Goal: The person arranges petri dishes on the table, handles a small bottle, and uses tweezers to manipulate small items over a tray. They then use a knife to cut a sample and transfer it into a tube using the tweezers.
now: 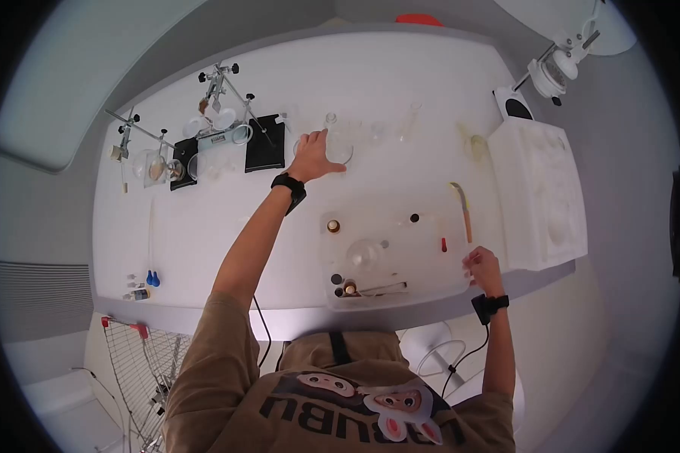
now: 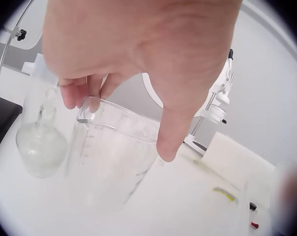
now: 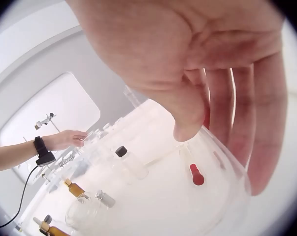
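My left hand (image 1: 311,157) grips a clear glass beaker (image 2: 109,162) by its rim, thumb at one side and fingers at the other. Graduation marks run down the beaker's wall. Beside it stands a round-bodied glass flask (image 2: 40,147) with a narrow neck. At the right edge of a translucent bin (image 1: 400,300) is my right hand (image 1: 483,268), its fingers long and relaxed along the outside of the wall, thumb near the rim. Inside the bin lie a red dropper bulb (image 3: 197,175), a black-capped clear bottle (image 3: 131,162) and amber dropper bottles (image 3: 76,189).
Clamp stands with black bases (image 1: 265,145) hold glassware at the back left. More glassware (image 1: 409,124) stands along the back. A white foam block (image 1: 540,196) borders the right side, near a yellow-and-brown strip-like tool (image 1: 465,211). Blue-bulbed droppers (image 1: 153,278) lie front left.
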Demonstrator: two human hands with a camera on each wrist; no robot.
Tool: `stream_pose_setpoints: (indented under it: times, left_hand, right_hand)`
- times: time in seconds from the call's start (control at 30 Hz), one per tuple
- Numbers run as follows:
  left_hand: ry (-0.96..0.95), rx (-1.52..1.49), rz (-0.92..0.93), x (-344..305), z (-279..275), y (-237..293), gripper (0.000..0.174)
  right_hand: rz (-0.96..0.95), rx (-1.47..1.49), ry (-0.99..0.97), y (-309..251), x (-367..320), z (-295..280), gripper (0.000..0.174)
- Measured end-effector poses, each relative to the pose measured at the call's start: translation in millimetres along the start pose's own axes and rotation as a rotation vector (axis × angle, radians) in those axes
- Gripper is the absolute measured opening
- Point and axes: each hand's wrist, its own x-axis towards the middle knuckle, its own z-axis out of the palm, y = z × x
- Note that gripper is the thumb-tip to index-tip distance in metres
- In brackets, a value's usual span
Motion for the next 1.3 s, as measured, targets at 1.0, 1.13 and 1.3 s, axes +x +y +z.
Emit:
stream_pose_setpoints:
  times: [1.0,1.13,1.3]
  left_hand:
    - [0.483,0.115,-0.495,-104,-96,-324,0.119]
    - [0.407,0.054,-0.545,-98,-112,-314,0.124]
    - [0.372,-0.027,-0.561,-100,-108,-323,0.119]
  right_hand:
    - [0.139,0.08,-0.092,3,11,-4,0.021]
    - [0.146,0.077,-0.135,-7,7,-8,0.019]
    - [0.165,0.152,-0.144,-9,1,-10,0.016]
